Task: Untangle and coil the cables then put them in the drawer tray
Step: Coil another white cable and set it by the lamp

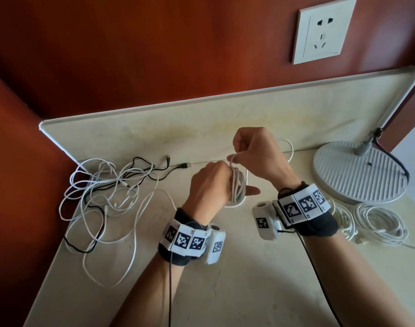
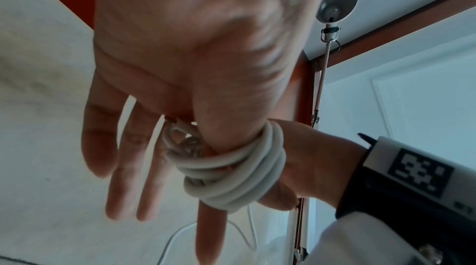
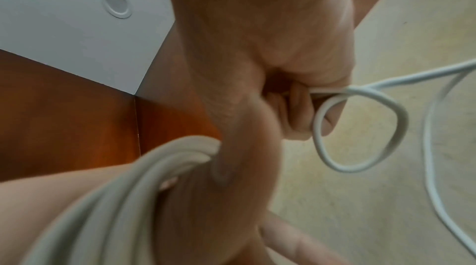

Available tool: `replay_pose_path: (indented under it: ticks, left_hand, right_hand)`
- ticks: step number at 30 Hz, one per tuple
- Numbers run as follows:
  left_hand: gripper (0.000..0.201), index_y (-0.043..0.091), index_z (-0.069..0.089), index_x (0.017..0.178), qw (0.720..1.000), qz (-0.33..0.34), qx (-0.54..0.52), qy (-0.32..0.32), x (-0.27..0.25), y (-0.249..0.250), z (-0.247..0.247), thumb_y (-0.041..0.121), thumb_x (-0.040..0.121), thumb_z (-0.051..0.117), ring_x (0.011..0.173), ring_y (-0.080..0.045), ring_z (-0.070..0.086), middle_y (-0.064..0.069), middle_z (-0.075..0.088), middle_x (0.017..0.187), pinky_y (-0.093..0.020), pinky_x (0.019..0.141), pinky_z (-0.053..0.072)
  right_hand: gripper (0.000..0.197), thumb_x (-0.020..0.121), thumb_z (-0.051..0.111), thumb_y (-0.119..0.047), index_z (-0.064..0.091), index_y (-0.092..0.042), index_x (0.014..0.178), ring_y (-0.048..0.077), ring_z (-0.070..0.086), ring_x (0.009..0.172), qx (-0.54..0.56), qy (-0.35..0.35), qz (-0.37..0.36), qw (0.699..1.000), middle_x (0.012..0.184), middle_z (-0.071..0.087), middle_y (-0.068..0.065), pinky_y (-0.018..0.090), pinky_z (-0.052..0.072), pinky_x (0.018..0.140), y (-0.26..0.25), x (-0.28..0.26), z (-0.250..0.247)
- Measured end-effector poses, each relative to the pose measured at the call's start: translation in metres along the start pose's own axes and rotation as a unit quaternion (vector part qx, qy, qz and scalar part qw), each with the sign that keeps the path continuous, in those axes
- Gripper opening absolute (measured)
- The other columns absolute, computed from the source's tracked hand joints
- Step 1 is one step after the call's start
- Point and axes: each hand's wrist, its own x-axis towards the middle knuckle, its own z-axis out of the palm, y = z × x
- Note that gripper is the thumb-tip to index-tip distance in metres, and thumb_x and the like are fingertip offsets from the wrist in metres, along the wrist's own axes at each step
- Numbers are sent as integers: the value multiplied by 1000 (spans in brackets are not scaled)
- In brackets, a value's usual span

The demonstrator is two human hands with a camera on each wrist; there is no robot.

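Observation:
A white cable coil (image 1: 237,187) hangs wound in several turns round the thumb of my left hand (image 1: 210,182). In the left wrist view the coil (image 2: 231,171) circles the thumb, which presses it against the palm, while the fingers (image 2: 123,157) stay straight. Just above and to the right, my right hand (image 1: 243,149) is curled into a fist and pinches the same cable's loose length (image 3: 360,127), which bends into a small loop beside the fingers (image 3: 296,106). A tangle of white and black cables (image 1: 107,192) lies on the counter to the left. No drawer tray is in view.
Two coiled white cables (image 1: 379,223) lie at the right, in front of a round grey lamp base (image 1: 357,171). The beige counter (image 1: 225,279) meets a raised back edge and red-brown walls at the back and left. A wall socket (image 1: 324,29) sits above.

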Motion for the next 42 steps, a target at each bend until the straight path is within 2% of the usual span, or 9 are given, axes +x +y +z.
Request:
replay_pose_path:
  ticks: [6,11,14,27,30,32,35,37,42]
  left_hand:
    - [35,18,47,74,1000,6,24,2,1,2,5,35,94,70,69,-29,55,7,43,69,-32,63,36]
    - [54,10,64,87,999,-10,21,23,0,2,1,63,81,76,81,-32,64,-2,62,82,-32,66,39]
    - [34,7,66,99,997,-30,36,56,3,-5,-2,40,95,69,98,-37,66,-13,68,103,-35,70,42]
    - [42,17,47,59,955,-77,-73,278,17,-63,-26,41,93,50,67,-42,62,-12,62,62,-31,54,30]
    - [64,19,42,50,937,-54,-62,341,18,-73,-29,68,91,48,44,-21,38,3,41,44,-27,49,26]
    - [66,20,42,43,917,-75,-133,368,23,-78,-30,53,94,67,41,-3,34,10,38,38,-22,47,33]
    - [34,4,76,65,872,-97,-393,277,27,-75,-32,20,95,74,71,-4,71,0,69,57,-30,70,57]
    - [47,1,80,84,848,-116,-475,206,23,-68,-36,44,97,65,66,-5,67,-1,71,66,-21,67,54]
    - [75,23,79,62,828,-68,-548,96,18,-65,-38,95,63,59,63,-16,55,2,70,71,-28,66,49]
  right_hand:
    - [39,71,90,-2,55,-18,65,3,38,43,12,28,-10,999,46,46,-17,26,40,53,-5,-3,4]
    - [37,73,76,8,55,-22,66,7,39,48,-22,33,-33,999,48,43,-16,28,36,52,-15,-8,5]
    - [32,71,60,11,58,-20,70,8,44,52,-27,5,-72,997,55,50,-13,24,37,52,-26,-15,8]
    - [14,95,53,-2,52,-15,100,17,59,55,48,-69,-131,988,90,68,-5,26,42,54,-49,-37,35]
    - [19,96,48,1,45,-14,106,13,58,52,55,-107,-136,983,83,71,-6,33,46,55,-51,-44,43]
    - [11,102,49,-5,44,-12,109,12,54,48,73,-129,-126,981,77,72,-4,29,44,54,-51,-44,48]
    - [20,110,48,-26,54,-9,101,11,49,41,73,-166,-98,979,63,69,3,21,41,53,-46,-40,51]
    - [51,111,43,-45,63,-7,83,11,48,39,45,-212,-66,974,55,66,8,20,43,57,-42,-38,51]
    - [95,80,41,-92,48,-2,53,19,41,45,-57,-209,25,976,47,46,8,34,47,62,-31,-30,45]
